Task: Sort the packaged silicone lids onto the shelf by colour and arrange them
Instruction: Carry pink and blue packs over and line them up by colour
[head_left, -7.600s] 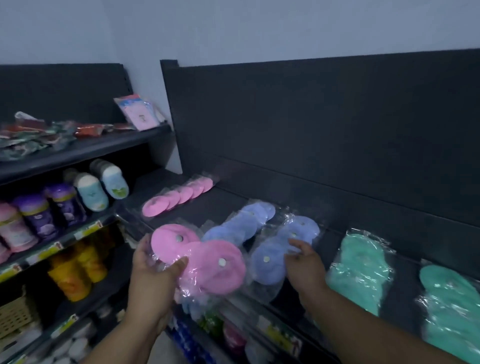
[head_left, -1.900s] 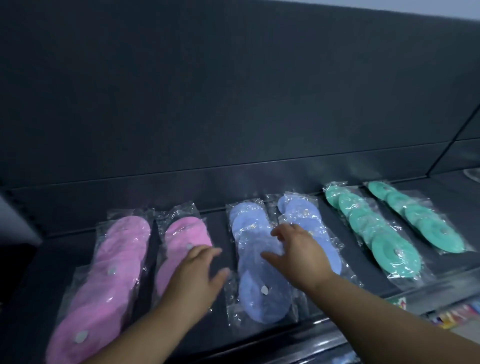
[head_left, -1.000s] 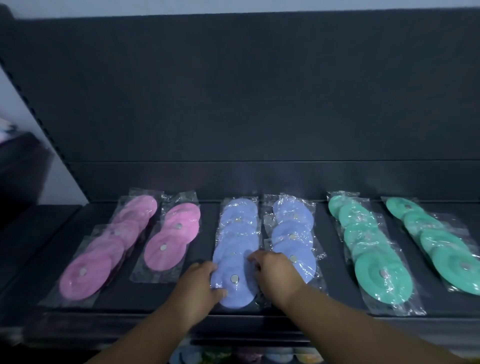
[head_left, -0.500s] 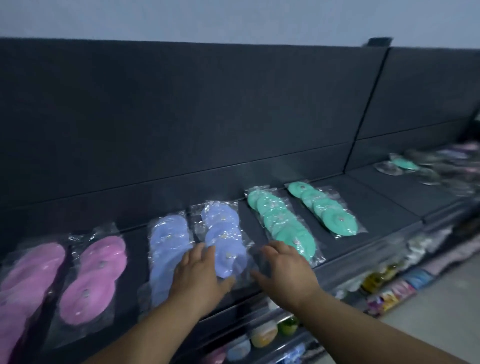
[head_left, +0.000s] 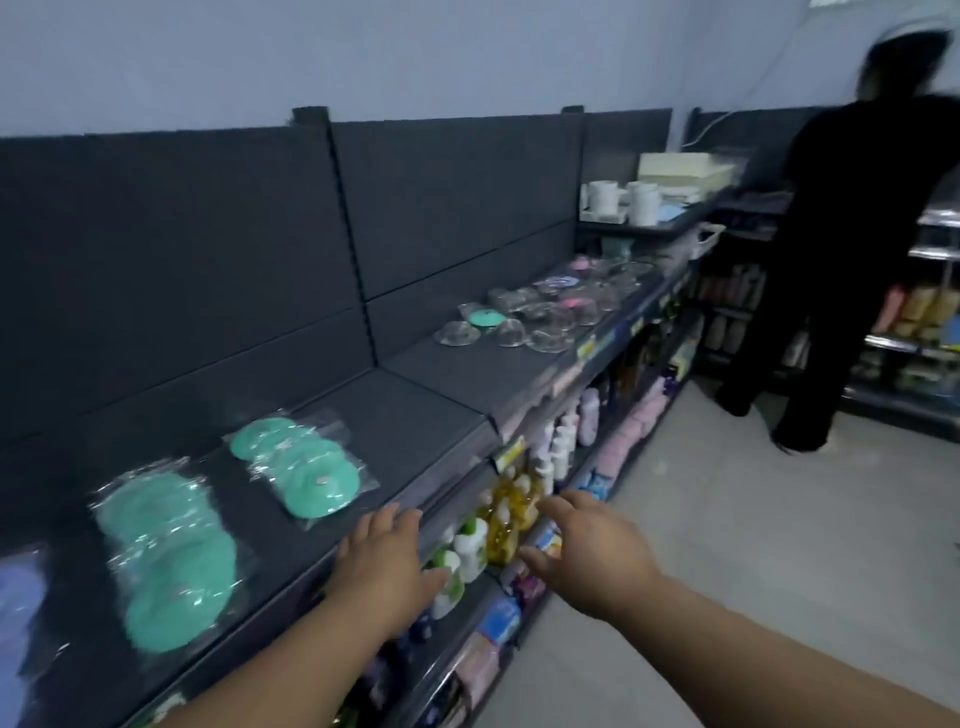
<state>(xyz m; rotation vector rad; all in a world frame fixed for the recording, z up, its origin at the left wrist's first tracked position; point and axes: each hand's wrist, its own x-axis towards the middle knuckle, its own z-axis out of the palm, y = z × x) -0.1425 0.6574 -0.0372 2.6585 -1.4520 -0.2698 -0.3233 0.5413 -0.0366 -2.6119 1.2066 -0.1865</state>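
Note:
Two clear packs of green silicone lids lie on the dark shelf (head_left: 415, 415): a near pack (head_left: 166, 551) at the left and a far pack (head_left: 298, 470) to its right. A blue pack (head_left: 18, 603) shows at the left edge. My left hand (head_left: 387, 564) hovers over the shelf's front edge with fingers spread, holding nothing. My right hand (head_left: 592, 551) is out past the shelf edge, over the lower shelves, fingers relaxed and empty. The pink packs are out of view.
Further right on the shelf lie clear glass lids and a green one (head_left: 483, 317). White mugs (head_left: 628, 200) stand at the far end. Bottles (head_left: 498, 525) fill the lower shelves. A person in black (head_left: 852, 244) stands in the aisle at the right.
My view has swung right along the shelf. Both hands have left the blue packs and now hang empty by the shelf's front edge. The pink packs have passed out of view.

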